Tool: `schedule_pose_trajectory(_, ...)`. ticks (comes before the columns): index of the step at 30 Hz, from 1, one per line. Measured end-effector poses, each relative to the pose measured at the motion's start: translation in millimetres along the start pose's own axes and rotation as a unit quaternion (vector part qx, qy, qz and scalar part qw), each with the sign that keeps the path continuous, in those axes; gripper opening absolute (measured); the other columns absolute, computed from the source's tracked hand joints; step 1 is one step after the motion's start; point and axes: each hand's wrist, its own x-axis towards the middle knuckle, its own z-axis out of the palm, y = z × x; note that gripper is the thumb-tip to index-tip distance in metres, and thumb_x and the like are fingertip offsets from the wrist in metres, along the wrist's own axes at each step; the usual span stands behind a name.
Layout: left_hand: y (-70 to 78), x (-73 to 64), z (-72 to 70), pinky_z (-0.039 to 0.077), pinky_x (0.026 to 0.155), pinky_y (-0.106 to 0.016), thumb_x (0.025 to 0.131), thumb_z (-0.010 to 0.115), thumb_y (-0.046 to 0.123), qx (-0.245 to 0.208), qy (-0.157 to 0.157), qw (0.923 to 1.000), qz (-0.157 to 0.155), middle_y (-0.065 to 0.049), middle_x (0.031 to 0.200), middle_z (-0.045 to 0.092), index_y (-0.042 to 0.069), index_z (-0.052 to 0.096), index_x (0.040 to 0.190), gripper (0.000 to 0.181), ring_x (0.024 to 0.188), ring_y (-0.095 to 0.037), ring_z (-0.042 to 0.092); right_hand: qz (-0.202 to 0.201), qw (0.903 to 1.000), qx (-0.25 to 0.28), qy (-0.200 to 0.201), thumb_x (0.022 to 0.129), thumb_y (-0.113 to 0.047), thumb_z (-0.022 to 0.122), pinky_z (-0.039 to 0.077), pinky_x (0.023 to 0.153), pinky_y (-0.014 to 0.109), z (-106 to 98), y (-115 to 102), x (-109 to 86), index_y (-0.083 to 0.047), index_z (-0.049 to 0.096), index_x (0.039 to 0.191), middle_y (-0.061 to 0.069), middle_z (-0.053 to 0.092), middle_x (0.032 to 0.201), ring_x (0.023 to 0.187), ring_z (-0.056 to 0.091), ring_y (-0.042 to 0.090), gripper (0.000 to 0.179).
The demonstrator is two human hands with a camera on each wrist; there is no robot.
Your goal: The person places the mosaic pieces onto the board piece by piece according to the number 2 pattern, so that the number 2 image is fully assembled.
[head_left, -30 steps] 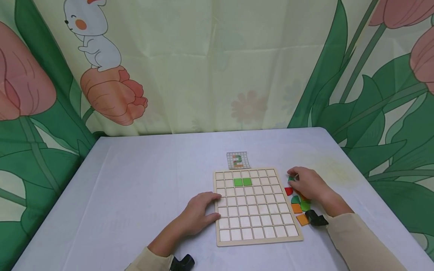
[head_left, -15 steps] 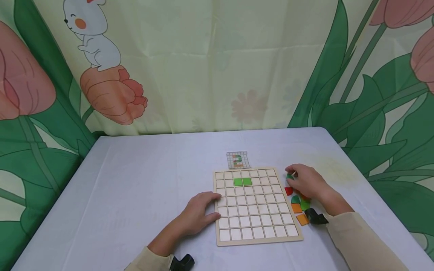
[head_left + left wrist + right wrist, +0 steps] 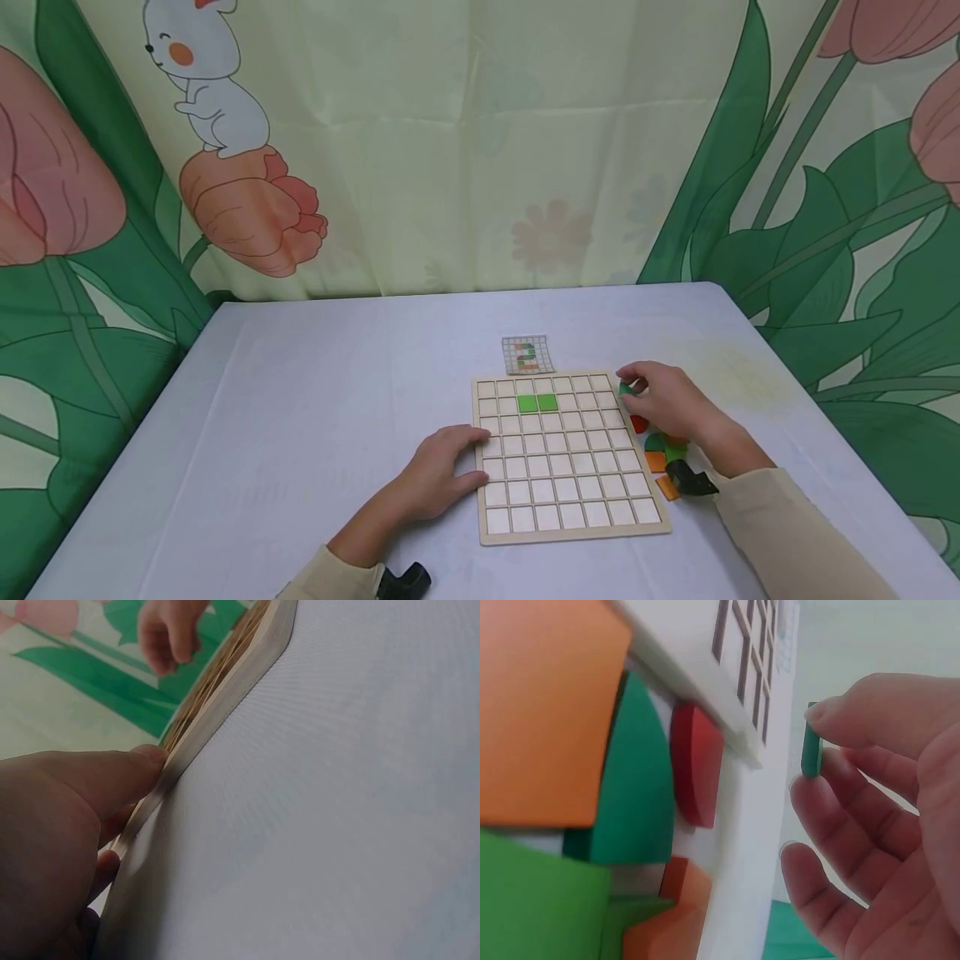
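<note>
Right hand (image 3: 663, 404): pinched dark green piece (image 3: 811, 742) near board (image 3: 553, 468). Left hand (image 3: 437, 475): spread, touched board's edge. Likely at placing step; next called for lining up, lowering flat.

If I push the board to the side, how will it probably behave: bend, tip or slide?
The board would probably stay stiff, as it looks wooden, with straight edges. It would likely slide rather than tip, since it lies flat on the cloth. The green squares may travel with it, as they seem to sit inside its grid.
</note>
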Motion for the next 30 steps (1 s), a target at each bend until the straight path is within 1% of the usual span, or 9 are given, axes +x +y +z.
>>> schedule_pose_trajectory(8, -0.7, 0.2, 1.1, 0.036, 0.111, -0.052, 0.092, 0.074, 0.021, 0.003, -0.006, 0.9999, -0.009, -0.008, 0.138, 0.055, 0.009, 0.056, 0.137, 0.050, 0.133, -0.029, 0.046, -0.020, 0.9998, 0.007, -0.001, 0.094, -0.013, 0.064, 0.057, 0.075, 0.035, 4, -8, -0.2, 0.005, 0.059, 0.129, 0.015, 0.064, 0.114, 0.097, 0.057, 0.028, 0.040)
schedule_pose_trajectory(12, -1.4, -0.8, 1.4, 0.036, 0.110, -0.053, 0.092, 0.074, 0.022, 0.002, -0.001, 1.0000, 0.000, -0.008, 0.137, 0.056, 0.009, 0.057, 0.136, 0.049, 0.132, -0.030, 0.047, -0.035, 0.9994, 0.006, 0.002, 0.094, -0.014, 0.065, 0.056, 0.073, 0.033, 7, -12, 1.1, 0.005, 0.061, 0.128, 0.014, 0.064, 0.112, 0.096, 0.058, 0.027, 0.038)
schedule_pose_trajectory(16, -1.6, -1.3, 1.4, 0.036, 0.109, -0.054, 0.092, 0.074, 0.022, 0.001, 0.003, 1.0000, 0.006, -0.009, 0.137, 0.056, 0.008, 0.057, 0.136, 0.049, 0.131, -0.030, 0.047, -0.045, 0.9990, 0.005, 0.001, 0.094, -0.013, 0.065, 0.056, 0.067, 0.032, 10, -14, 3.9, 0.005, 0.061, 0.128, 0.014, 0.064, 0.112, 0.095, 0.058, 0.027, 0.038)
schedule_pose_trajectory(19, -1.3, -1.6, 1.2, 0.036, 0.109, -0.054, 0.092, 0.074, 0.023, -0.001, 0.005, 0.9999, 0.010, -0.009, 0.137, 0.056, 0.008, 0.057, 0.136, 0.049, 0.131, -0.030, 0.047, -0.054, 0.9985, -0.008, 0.000, 0.094, -0.013, 0.065, 0.056, 0.071, 0.035, 13, -17, 5.5, 0.005, 0.062, 0.127, 0.014, 0.065, 0.112, 0.096, 0.059, 0.027, 0.037)
schedule_pose_trajectory(23, -0.6, -1.9, 0.9, 0.036, 0.109, -0.054, 0.092, 0.074, 0.023, -0.003, 0.006, 0.9999, 0.013, -0.009, 0.137, 0.056, 0.007, 0.056, 0.135, 0.049, 0.131, -0.030, 0.047, -0.067, 0.9975, -0.021, 0.003, 0.094, -0.012, 0.066, 0.055, 0.081, 0.042, 17, -21, 7.1, 0.004, 0.064, 0.125, 0.012, 0.066, 0.111, 0.096, 0.061, 0.025, 0.035)
schedule_pose_trajectory(30, -0.1, -1.8, 0.6, 0.036, 0.109, -0.054, 0.092, 0.074, 0.023, -0.004, 0.005, 0.9999, 0.010, -0.009, 0.137, 0.056, 0.007, 0.056, 0.136, 0.050, 0.132, -0.030, 0.047, -0.074, 0.9970, -0.022, 0.000, 0.094, -0.011, 0.066, 0.055, 0.084, 0.043, 24, -27, 10.9, 0.004, 0.064, 0.125, 0.011, 0.067, 0.112, 0.097, 0.061, 0.025, 0.034)
